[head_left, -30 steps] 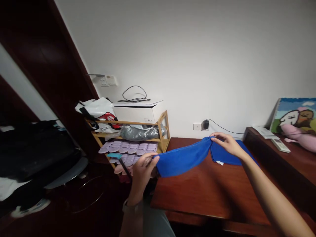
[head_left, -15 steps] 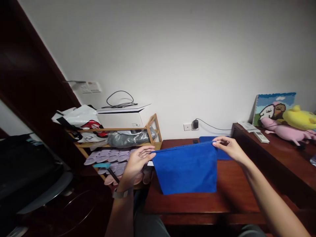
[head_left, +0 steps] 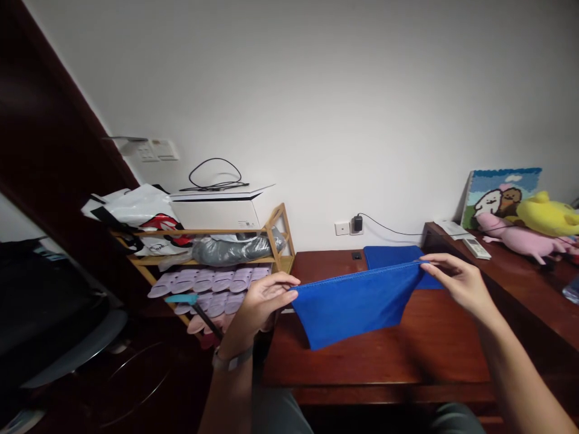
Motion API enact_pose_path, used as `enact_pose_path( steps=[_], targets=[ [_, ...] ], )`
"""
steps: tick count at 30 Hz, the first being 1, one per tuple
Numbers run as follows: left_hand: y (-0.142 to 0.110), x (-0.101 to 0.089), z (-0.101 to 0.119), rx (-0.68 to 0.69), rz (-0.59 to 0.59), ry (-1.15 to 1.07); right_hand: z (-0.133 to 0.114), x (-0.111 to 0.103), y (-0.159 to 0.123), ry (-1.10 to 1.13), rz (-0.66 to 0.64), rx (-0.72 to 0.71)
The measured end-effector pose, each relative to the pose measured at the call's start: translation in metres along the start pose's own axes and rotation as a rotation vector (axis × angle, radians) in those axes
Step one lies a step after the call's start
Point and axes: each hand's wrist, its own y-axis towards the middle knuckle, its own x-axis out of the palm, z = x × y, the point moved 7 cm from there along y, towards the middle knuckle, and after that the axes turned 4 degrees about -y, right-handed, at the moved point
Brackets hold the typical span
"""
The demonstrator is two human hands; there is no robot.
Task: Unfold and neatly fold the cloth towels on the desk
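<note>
A flat blue zip pouch (head_left: 357, 304) hangs between my hands above the brown wooden table (head_left: 362, 364). Its long top edge, lined with what looks like a zipper, is stretched taut and rises a little to the right. My left hand (head_left: 270, 297) pinches the top left corner between thumb and fingers. At the top right corner, my right hand (head_left: 458, 278) pinches the pouch the same way. The lower edge hangs free and slants. Behind the right side lies another flat blue item (head_left: 391, 256) on the table, partly covered by the pouch.
A wooden rack (head_left: 281, 232) at left holds several lilac slippers (head_left: 203, 280), a white box (head_left: 217, 212) and a bag (head_left: 149, 211). A black charger (head_left: 357, 223) is plugged into the wall. On the raised right surface are a remote (head_left: 476, 248), a pink plush (head_left: 515, 235) and a yellow plush (head_left: 547, 214).
Both hands have moved right with the pouch, my right hand farther. The pouch's bottom has swung up and away, so its front looks shorter. More of the blue item behind shows.
</note>
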Motion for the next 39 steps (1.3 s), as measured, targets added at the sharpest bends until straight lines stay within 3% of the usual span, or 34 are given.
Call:
enact_pose_path(
  steps=[3, 6, 10, 14, 21, 24, 29, 32, 36, 39],
  targets=[
    [-0.01, 0.013, 0.022, 0.12, -0.032, 0.012, -0.007, -0.029, -0.012, -0.068, 0.107, -0.014],
    [-0.007, 0.016, 0.03, 0.209, 0.012, 0.015, -0.014, -0.045, -0.019, -0.097, 0.164, 0.0],
    [0.014, 0.007, 0.005, 0.127, 0.147, -0.079, -0.008, -0.03, -0.018, -0.081, 0.057, 0.086],
    [0.028, -0.001, -0.019, 0.1, 0.191, -0.098, 0.001, -0.011, -0.021, -0.063, -0.013, 0.135],
    [0.033, -0.014, -0.032, 0.127, 0.256, -0.059, -0.005, -0.007, -0.038, -0.065, -0.055, 0.161],
    [0.026, -0.016, -0.025, 0.161, 0.255, -0.024, -0.013, -0.015, -0.045, -0.065, -0.027, 0.144],
    [0.002, -0.013, 0.007, 0.292, 0.195, -0.098, -0.037, -0.04, -0.062, -0.027, 0.103, 0.028],
    [-0.002, -0.012, 0.013, 0.26, 0.24, -0.147, -0.041, -0.047, -0.064, -0.03, 0.181, 0.02],
    [0.016, -0.013, -0.021, 0.094, 0.334, -0.175, -0.011, -0.023, -0.044, -0.048, 0.126, 0.126],
    [0.043, -0.016, -0.077, 0.025, 0.344, -0.2, 0.038, 0.024, -0.015, 0.02, -0.002, 0.206]
  ],
)
